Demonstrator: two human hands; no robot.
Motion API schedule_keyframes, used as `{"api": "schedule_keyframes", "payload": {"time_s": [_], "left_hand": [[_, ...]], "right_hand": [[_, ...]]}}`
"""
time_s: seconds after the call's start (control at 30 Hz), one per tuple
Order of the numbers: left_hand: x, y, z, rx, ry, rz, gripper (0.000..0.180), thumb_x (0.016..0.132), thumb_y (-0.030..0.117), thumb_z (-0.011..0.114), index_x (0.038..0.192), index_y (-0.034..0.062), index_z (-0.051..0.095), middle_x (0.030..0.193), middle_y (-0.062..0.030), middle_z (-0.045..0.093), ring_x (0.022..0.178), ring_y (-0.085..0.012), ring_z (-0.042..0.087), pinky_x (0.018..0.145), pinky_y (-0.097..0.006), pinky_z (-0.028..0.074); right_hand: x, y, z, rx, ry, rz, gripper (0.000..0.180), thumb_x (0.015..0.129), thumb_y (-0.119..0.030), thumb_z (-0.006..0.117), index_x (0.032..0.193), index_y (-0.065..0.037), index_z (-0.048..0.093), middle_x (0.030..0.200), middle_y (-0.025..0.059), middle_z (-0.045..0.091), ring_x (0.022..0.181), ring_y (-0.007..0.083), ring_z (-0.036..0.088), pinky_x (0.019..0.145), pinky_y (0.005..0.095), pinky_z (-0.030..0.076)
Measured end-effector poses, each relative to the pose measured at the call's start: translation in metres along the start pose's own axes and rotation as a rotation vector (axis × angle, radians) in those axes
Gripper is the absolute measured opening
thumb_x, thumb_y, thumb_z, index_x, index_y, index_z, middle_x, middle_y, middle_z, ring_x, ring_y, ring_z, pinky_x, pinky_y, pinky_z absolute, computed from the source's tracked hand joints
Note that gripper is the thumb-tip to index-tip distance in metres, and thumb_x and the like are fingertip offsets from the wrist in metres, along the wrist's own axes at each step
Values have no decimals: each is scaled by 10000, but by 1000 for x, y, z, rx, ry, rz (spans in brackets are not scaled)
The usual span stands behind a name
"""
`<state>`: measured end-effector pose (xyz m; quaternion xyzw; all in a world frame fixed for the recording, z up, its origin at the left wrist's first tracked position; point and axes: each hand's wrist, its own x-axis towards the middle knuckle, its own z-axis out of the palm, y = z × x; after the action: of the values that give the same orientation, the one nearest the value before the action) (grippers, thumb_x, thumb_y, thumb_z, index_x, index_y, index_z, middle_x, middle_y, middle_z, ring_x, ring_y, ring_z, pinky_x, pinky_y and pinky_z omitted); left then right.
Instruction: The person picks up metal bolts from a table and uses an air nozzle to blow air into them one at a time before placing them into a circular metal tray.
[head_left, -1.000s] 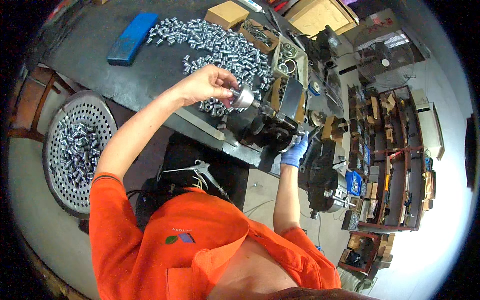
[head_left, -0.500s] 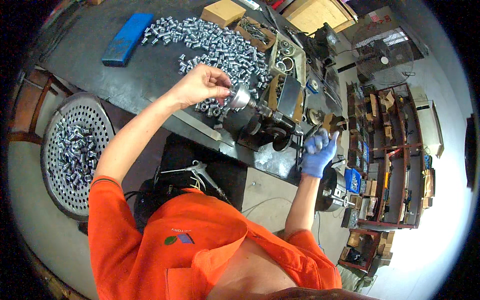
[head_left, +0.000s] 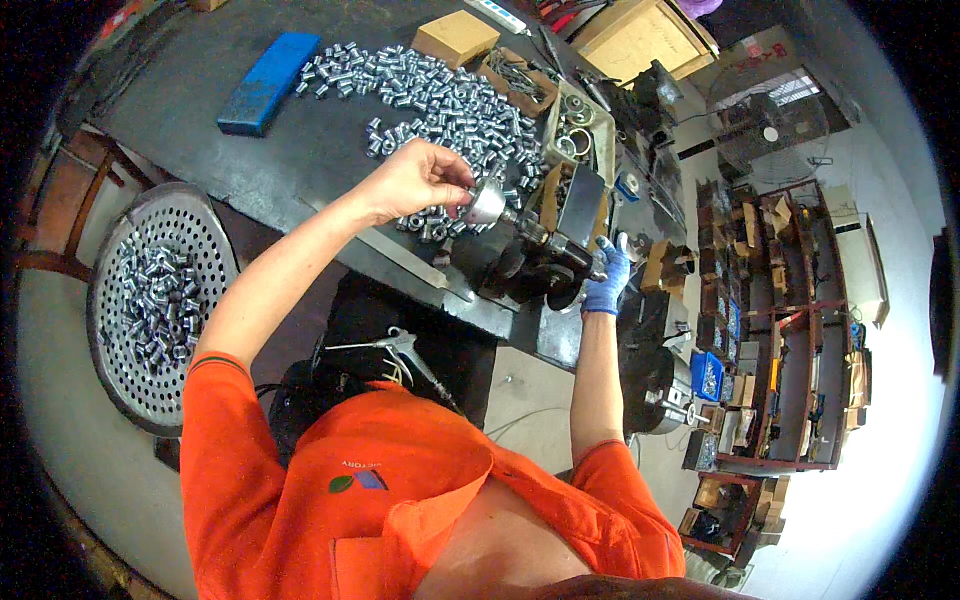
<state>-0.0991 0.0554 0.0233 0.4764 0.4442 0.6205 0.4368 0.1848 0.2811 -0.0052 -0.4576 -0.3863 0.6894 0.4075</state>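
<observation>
A small bench machine (head_left: 545, 255) with a dark body stands at the near edge of the workbench, its silver chuck (head_left: 486, 203) facing left. At the mouth of the chuck is my bare left hand (head_left: 425, 182), thumb and fingers pinched together; the piece between the fingertips is too hidden to name. My right hand (head_left: 606, 280), in a blue glove, is closed at the machine's right end, around a lever mostly covered by the glove. Just behind the chuck spreads a heap of short shiny metal sleeves (head_left: 440, 100).
A perforated metal tray (head_left: 215, 235) with more sleeves stands at left. On the dark workbench (head_left: 190, 130) lie a blue block (head_left: 268, 84), a tan box (head_left: 456, 38) and a bin of rings (head_left: 582, 125). An air gun (head_left: 402, 345) lies below the bench edge. Shelves (head_left: 800, 330) stand at right.
My right hand has moved left and slightly up, toward the machine body. My left hand stays pinched at the chuck. The whole view has shifted a little.
</observation>
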Motion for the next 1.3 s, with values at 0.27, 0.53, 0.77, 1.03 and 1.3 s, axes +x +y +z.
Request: {"api": "schedule_keyframes", "payload": {"time_s": [0.27,0.53,0.77,1.03,1.3], "left_hand": [[-4,0,-2,-15,37,-71,196,803,98,612,911,-65,599,742,-87,630,620,-130,605,589,-250,494],[-8,-7,-3,-115,76,-95,215,794,102,627,929,-62,594,797,-102,636,631,-162,622,592,-263,522],[-4,-2,-1,-113,97,-61,161,767,90,655,866,-31,619,751,-75,631,603,-140,615,568,-240,508],[-22,9,-19,9,167,-73,205,775,141,651,880,-34,623,765,-89,637,595,-136,603,550,-242,495],[-227,49,-98,556,697,-375,210,757,168,639,838,-25,620,685,-31,582,595,-103,541,560,-227,411]], "right_hand": [[-29,-34,13,180,2,-316,437,857,-478,500,751,-59,568,468,-33,378,381,70,302,362,208,225],[-112,-3,-33,372,-326,-210,530,916,-456,372,854,16,605,446,-41,275,361,77,214,335,218,191],[-52,48,-20,207,-89,-48,198,868,-222,481,963,-62,550,736,-4,568,460,88,470,381,240,372],[-22,-26,6,137,-60,-182,394,897,-437,443,760,-82,546,483,-53,378,372,75,295,357,212,250],[-104,-4,-42,480,-415,-311,515,922,-461,340,842,-26,605,446,-20,300,380,88,228,372,235,210]]}}
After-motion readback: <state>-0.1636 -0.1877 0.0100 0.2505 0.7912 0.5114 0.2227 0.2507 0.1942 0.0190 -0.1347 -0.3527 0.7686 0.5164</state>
